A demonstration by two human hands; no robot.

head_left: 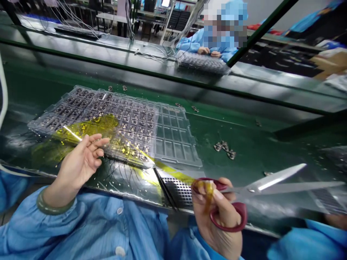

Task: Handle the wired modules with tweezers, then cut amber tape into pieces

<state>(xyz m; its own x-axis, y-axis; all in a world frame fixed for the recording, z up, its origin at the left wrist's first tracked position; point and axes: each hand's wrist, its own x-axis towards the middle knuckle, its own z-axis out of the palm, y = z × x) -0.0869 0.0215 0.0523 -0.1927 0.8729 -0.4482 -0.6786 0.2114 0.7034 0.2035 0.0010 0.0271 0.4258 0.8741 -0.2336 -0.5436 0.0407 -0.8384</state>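
My right hand [217, 213] has its fingers in the dark red handles of a pair of scissors [255, 189], whose blades stand apart and point right. The same hand pinches the end of a clear yellow tape [176, 172], which runs left across the tray. My left hand [84, 159] is raised palm up with fingers loosely bent and apart, beside the wide yellow part of the tape; nothing shows in its grip. Behind it, a clear plastic tray [127, 119] carries many small metal parts in its pockets, with its right-hand columns bare. Black tweezers [165, 189] lie between my hands.
Loose small parts [225, 148] lie on the green bench [244, 133] right of the tray. A metal rail [151, 74] crosses behind it. Opposite, a person in blue handles something over another tray [202, 61]. A blue sleeve [309, 240] is at lower right.
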